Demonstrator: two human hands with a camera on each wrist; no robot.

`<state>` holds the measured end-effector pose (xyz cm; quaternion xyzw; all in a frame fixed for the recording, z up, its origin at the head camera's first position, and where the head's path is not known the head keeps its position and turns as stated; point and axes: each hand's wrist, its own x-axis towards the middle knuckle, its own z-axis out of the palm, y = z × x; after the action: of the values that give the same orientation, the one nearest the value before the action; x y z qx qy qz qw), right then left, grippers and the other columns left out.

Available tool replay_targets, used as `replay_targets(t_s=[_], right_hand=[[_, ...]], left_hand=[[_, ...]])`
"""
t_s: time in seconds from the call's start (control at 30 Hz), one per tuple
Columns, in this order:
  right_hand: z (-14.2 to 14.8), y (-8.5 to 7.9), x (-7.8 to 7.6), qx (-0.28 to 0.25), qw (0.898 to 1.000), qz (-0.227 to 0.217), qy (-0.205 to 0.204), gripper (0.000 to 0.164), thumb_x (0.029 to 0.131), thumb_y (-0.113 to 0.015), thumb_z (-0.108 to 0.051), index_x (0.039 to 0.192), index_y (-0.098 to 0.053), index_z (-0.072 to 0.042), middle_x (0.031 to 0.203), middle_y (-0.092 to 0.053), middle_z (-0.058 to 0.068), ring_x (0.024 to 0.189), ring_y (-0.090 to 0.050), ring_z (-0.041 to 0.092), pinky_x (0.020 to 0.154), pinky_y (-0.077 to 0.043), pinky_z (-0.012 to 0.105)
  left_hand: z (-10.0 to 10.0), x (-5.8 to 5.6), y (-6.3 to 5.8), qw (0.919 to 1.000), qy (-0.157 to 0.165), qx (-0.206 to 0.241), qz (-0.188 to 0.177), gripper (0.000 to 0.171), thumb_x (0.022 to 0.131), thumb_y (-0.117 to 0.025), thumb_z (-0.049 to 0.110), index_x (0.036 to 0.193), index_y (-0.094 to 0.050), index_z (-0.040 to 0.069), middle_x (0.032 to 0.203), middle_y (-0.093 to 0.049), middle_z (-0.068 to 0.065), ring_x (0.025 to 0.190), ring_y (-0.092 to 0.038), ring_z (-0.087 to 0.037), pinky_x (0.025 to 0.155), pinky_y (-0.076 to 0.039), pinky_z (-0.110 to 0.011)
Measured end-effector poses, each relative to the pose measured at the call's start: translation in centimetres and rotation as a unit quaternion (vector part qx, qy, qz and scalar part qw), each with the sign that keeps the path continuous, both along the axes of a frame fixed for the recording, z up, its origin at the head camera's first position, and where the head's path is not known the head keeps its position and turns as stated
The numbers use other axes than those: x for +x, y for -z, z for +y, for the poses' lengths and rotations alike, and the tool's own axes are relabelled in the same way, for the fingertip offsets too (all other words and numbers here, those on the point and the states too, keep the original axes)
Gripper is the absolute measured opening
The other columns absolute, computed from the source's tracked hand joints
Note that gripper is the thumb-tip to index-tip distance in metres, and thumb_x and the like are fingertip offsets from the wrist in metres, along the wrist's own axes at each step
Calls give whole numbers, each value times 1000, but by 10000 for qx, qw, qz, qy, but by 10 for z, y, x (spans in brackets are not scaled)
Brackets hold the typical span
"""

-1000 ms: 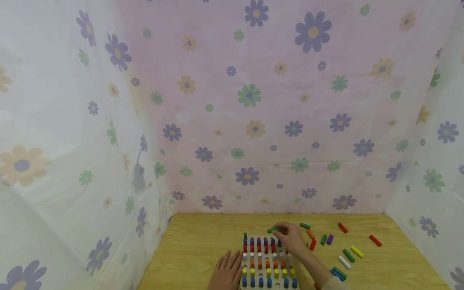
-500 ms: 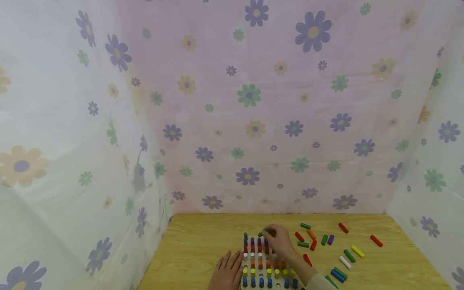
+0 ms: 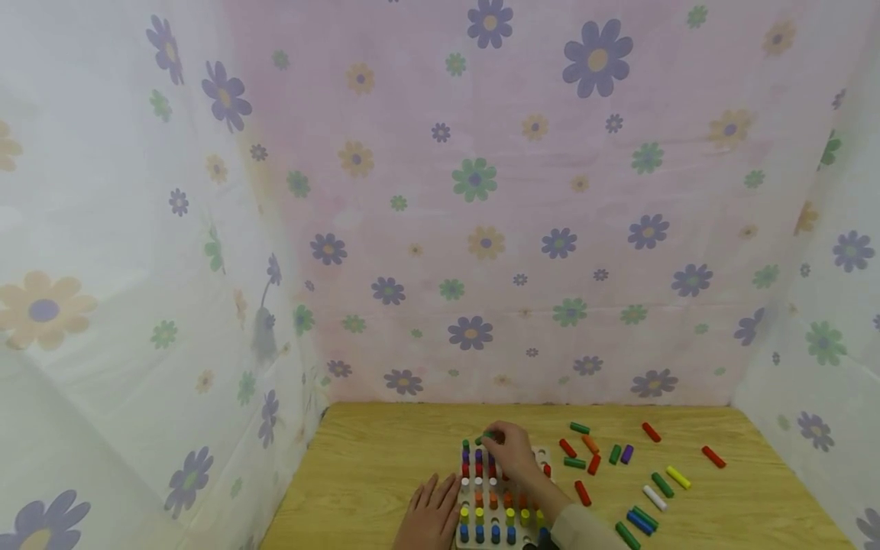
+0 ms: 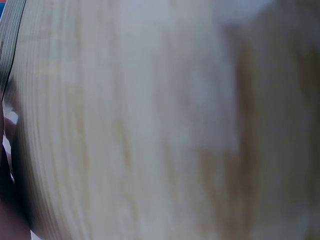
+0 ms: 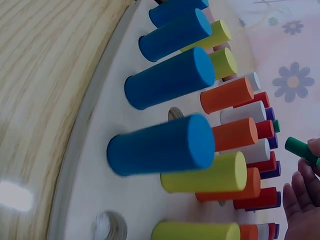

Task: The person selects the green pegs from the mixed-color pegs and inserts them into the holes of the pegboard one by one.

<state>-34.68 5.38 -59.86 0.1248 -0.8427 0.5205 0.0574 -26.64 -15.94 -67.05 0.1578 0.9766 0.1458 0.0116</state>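
My right hand (image 3: 514,452) pinches a green peg (image 5: 299,148) between thumb and fingers above the far row of a pale pegboard (image 5: 92,175). The peg is tilted and clear of the board. One green peg (image 3: 466,444) stands upright in the far left hole. Nearer rows hold purple, red, white, orange, yellow and blue pegs (image 5: 170,77), with a few bare holes among them. My left hand (image 3: 429,516) lies with fingers extended along the board's left edge. Its wrist view is mostly blurred wood grain. My right forearm hides part of the board.
Loose pegs lie to the right of the board, among them a purple peg (image 3: 627,454), a white peg (image 3: 655,497), a yellow peg (image 3: 678,477) and several red and green ones. Flower-patterned sheets (image 3: 385,344) enclose the wooden table (image 3: 371,451) on three sides.
My right hand has moved left along the far row with the green peg, uncovering the board's far right corner and loose pegs beside it. My left hand has stayed in place.
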Motion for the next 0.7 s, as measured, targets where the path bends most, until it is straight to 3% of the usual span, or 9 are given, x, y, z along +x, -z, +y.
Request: replay_targets(t_s=[0.27, 0.47, 0.7], right_hand=[[-8, 5, -7, 232, 9996, 87, 109, 15, 99, -66, -7, 108, -72, 3, 87, -65, 2, 72, -56, 12, 59, -50, 25], [-9, 13, -10, 731, 9966, 377, 63, 12, 101, -65, -9, 104, -74, -1, 88, -65, 0, 74, -58, 11, 60, -51, 26], [-12, 26, -9, 1089, 9906, 721, 400, 9, 100, -67, -14, 100, -74, -8, 89, -63, -3, 75, -56, 9, 62, -50, 27]], left_hand=[[1, 0, 1, 9999, 19, 74, 77, 64, 110, -16, 58, 159, -42, 26, 159, -45, 3, 148, -38, -35, 118, -32, -58], [1, 1, 0, 9995, 90, -107, 272, 64, 110, -16, 56, 157, -45, 24, 158, -46, 4, 146, -40, -34, 116, -36, -57], [1, 1, 3, 9985, 41, -394, 368, 64, 110, -15, 57, 157, -46, 26, 158, -46, 7, 146, -41, -31, 115, -39, -55]])
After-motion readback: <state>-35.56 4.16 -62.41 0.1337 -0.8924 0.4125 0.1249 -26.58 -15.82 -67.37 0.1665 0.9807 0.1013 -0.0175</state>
